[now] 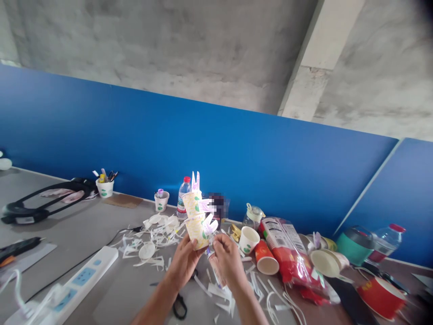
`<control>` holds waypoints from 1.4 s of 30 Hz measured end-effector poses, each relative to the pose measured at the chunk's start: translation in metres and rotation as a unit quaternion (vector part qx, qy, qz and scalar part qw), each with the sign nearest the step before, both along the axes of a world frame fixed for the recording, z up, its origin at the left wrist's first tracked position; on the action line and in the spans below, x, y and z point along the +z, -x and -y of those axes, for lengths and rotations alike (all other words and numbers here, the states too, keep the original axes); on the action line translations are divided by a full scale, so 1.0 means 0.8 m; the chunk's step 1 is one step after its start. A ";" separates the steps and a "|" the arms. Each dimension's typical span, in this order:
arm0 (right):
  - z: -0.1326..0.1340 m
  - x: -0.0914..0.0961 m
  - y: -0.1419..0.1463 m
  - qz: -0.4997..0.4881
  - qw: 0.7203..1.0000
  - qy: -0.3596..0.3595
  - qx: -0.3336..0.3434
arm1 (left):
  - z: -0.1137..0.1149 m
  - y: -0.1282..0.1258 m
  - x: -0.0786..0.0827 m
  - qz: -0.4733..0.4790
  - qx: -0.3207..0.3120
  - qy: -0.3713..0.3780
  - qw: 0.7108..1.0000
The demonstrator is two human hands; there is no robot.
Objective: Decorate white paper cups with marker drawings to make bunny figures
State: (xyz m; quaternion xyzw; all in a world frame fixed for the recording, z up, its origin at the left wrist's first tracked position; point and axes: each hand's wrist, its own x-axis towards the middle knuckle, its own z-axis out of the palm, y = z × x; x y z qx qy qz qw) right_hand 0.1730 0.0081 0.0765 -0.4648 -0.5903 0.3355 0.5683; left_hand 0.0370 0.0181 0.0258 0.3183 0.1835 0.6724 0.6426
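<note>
Above the counter [118,286], the left hand [184,261] gripped the cups [194,223] low, their upright long axis leaning left, while the right hand [230,259], just right of their base, pinched something indistinct.

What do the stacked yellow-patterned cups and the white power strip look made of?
The cups seem to be matte paper, judging by their dull, patterned sides. The power strip is likely smooth, hard plastic, given its even white casing.
</note>
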 end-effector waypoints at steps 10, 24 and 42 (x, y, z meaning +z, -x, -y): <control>-0.027 -0.004 -0.064 0.107 0.976 -0.093 -0.163 | -0.003 0.009 -0.007 0.076 -0.032 0.030 0.996; 0.019 -0.018 0.016 0.299 0.883 -0.331 -0.143 | -0.001 0.009 0.007 0.020 0.013 -0.002 1.000; 0.030 -0.057 0.038 0.354 0.870 -0.312 -0.143 | -0.003 0.011 0.015 0.052 0.026 -0.005 0.998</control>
